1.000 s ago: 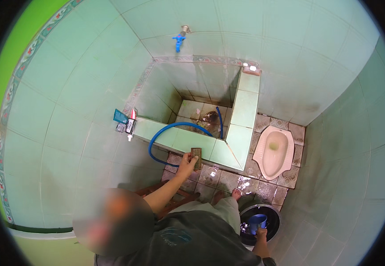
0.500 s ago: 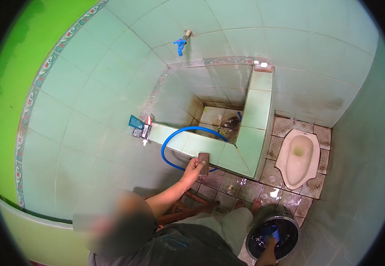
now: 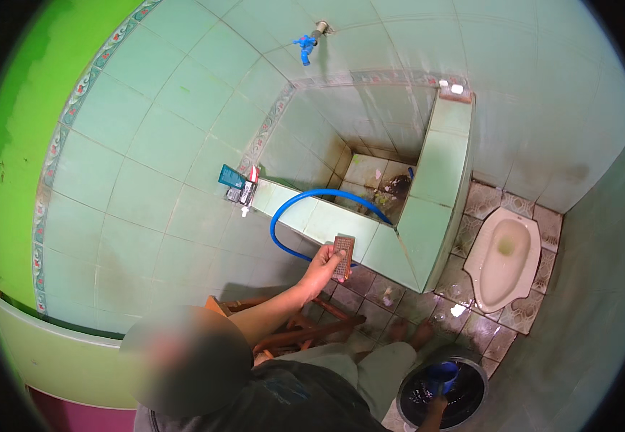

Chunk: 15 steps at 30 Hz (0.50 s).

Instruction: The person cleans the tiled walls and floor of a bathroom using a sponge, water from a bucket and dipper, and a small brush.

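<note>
Near the front edge of the tiled tub wall, my left hand (image 3: pixel 320 267) is closed round a brown rectangular scrub brush (image 3: pixel 342 258), its gridded face turned up. At the lower right my right hand (image 3: pixel 438 405) grips a blue water dipper (image 3: pixel 442 376) by its handle. The dipper is inside a black bucket (image 3: pixel 403 394), which holds dark water with a shiny surface. Behind the brush, a blue hose (image 3: pixel 311 195) loops over the ledge into the tiled tub (image 3: pixel 427 229).
A squat toilet (image 3: pixel 503 263) is set into the wet tiled floor at the right. Toiletries (image 3: pixel 239 193) stand on the ledge's left end, and soap (image 3: pixel 457 89) lies at its far corner. A blue tap (image 3: pixel 305 49) juts from the wall. A wooden stool (image 3: pixel 309 338) is beside my legs.
The view has shifted, so the tub and toilet appear farther right. My left hand still holds the brush. The dipper in my right hand has tipped up and shows more of its opening.
</note>
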Tool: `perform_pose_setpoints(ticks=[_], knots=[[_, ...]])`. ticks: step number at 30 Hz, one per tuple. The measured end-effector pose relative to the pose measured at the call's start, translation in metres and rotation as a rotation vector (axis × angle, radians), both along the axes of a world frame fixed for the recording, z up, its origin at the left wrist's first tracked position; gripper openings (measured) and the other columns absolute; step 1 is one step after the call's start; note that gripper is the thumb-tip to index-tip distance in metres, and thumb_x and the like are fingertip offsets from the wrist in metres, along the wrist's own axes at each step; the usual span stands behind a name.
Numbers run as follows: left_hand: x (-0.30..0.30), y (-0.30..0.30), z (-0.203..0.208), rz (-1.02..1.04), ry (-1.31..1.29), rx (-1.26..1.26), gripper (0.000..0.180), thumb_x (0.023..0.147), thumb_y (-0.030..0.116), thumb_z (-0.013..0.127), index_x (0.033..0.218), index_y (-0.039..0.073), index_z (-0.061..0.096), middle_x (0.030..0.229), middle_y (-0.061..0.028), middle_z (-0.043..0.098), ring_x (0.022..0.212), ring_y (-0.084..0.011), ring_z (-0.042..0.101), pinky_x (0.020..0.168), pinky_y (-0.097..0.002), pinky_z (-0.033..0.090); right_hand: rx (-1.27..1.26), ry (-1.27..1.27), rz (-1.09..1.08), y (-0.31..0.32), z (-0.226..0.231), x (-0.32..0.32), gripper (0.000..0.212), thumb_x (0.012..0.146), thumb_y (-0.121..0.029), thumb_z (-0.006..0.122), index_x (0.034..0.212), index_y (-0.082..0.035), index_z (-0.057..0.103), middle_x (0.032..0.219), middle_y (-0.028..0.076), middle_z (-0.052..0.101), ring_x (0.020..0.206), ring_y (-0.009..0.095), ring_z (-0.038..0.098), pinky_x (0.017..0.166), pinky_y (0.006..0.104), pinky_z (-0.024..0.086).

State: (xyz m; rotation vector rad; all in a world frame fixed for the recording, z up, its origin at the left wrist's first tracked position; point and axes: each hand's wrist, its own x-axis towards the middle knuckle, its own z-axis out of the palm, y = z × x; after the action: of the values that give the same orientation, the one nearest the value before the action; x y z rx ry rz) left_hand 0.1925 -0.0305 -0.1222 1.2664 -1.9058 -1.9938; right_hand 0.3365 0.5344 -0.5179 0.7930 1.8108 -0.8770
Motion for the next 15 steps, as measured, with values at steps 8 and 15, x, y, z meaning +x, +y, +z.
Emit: perform_pose_setpoints(ticks=[8,15], knots=[[0.028,-0.013,0.014,0.124,0.124,0.068,0.024,0.099,0.023,0.054,0.11,0.002,0.05,0.083,-0.0067,0.061,0.065,-0.014,0.061,0.055,-0.0277,0.048,-0.125,0.218,-0.307,0.04,0.18,-0.029,0.019,0.094,-0.025,0.051,0.1,-0.012,0.064,0.071,0.0,0.049,0.058,0.013,0.044,0.051,0.0296,0.035],[0.044,-0.041,0.021,0.373,0.243,0.082,0.031,0.098,0.024,0.053,0.117,0.001,0.047,0.092,-0.0122,0.063,0.071,-0.0212,0.066,0.058,-0.032,0.052,-0.186,0.563,-0.256,0.026,0.289,-0.141,0.018,0.095,-0.022,0.051,0.079,-0.014,0.054,0.061,-0.002,0.045,0.048,0.01,0.039,0.042,0.0277,0.028]])
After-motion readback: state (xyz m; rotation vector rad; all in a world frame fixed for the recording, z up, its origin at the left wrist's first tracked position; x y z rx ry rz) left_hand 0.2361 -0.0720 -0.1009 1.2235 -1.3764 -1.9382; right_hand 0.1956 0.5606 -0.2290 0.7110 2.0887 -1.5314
